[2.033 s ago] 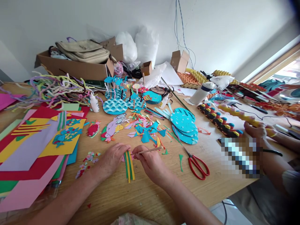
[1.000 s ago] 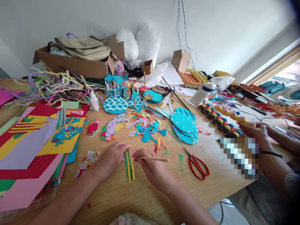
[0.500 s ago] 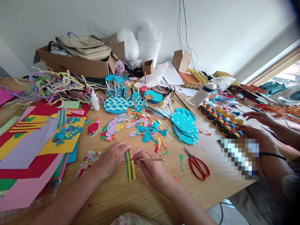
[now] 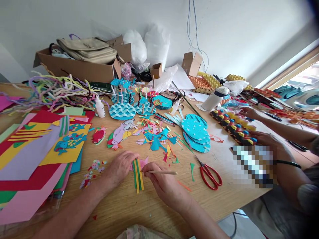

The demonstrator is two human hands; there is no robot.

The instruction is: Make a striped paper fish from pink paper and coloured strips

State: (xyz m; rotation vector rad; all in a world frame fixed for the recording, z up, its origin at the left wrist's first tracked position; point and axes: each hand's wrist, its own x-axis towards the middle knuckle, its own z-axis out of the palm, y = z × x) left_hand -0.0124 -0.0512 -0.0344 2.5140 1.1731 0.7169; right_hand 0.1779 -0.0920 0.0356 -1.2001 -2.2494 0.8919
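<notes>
My left hand (image 4: 122, 165) has its fingers together, pressing on the striped paper piece (image 4: 137, 176). Green and yellow strips run down this piece, and pink paper (image 4: 144, 162) shows behind it. In my right hand (image 4: 161, 184) is a thin wooden stick (image 4: 163, 172), held in a pinch, its near end hidden by the fingers right beside the strips. Scissors with red handles (image 4: 210, 176) lie to the right of that hand. Small coloured paper dots (image 4: 96, 168) lie left of my left hand, and cut paper fish (image 4: 119, 136) lie beyond it.
Coloured paper sheets (image 4: 27, 169) cover the left side. Paper scraps (image 4: 156, 141) and blue discs (image 4: 195, 129) lie ahead, with a glue bottle (image 4: 100, 107) farther back. On the right, another person's hands (image 4: 267, 142) are beside a colourful bumpy strip (image 4: 231, 127).
The other person's farther hand has moved left and away, above the bumpy strip. My hands stay almost in place; the wooden stick has tilted slightly. The whole view has shifted a little.
</notes>
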